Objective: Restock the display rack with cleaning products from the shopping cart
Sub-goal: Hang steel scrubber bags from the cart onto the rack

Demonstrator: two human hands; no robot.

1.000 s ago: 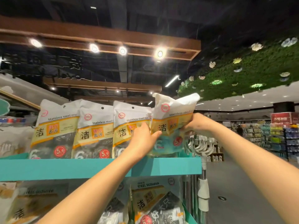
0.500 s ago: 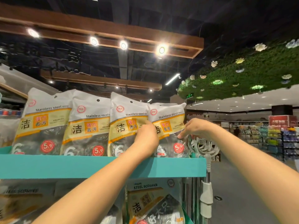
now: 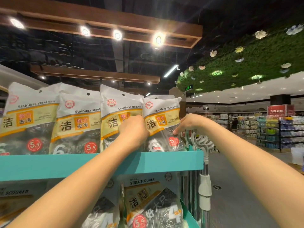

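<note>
The rightmost stainless steel scourer pack (image 3: pixel 162 119) stands upright at the right end of the teal top shelf (image 3: pixel 172 162) of the display rack. My left hand (image 3: pixel 134 130) grips its left edge, fingers curled behind it. My right hand (image 3: pixel 189 123) holds its right edge, with fingertips on the clear front near the red 5.9 sticker. Three more matching scourer packs (image 3: pixel 77 122) stand in a row to the left. The shopping cart is out of view.
Below the top shelf sits a lower tier with steel scourer packs (image 3: pixel 153 203). Mop or broom handles with grey-white heads (image 3: pixel 204 186) hang at the rack's right end. An open aisle floor (image 3: pixel 238 186) runs to the right, with stocked shelves (image 3: pixel 279 130) beyond.
The pack was held tilted above the shelf's right end; both hands have lowered it, and it now stands upright in the row beside the other packs.
</note>
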